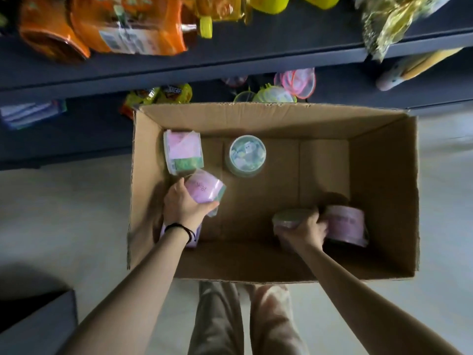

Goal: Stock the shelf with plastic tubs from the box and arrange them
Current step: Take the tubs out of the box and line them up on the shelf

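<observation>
While your left hand (pixel 184 204) grips a pink-labelled tub (pixel 204 189) at the left wall of the cardboard box (pixel 384 175) and your right hand (pixel 304 231) clasps a second tub (pixel 285 218) near its front wall, lift both straight up. Clear its rim before reaching the shelf (pixel 256 55) beyond.

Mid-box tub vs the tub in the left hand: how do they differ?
Pose: the mid-box tub stands upright, lid up; the left-hand tub is tilted, side showing. Contact: the mid-box tub is untouched; the left hand grips the left-hand tub. Colour: mid-box tub looks green, left-hand tub mostly pink. Both are inside the cardboard box.
</observation>
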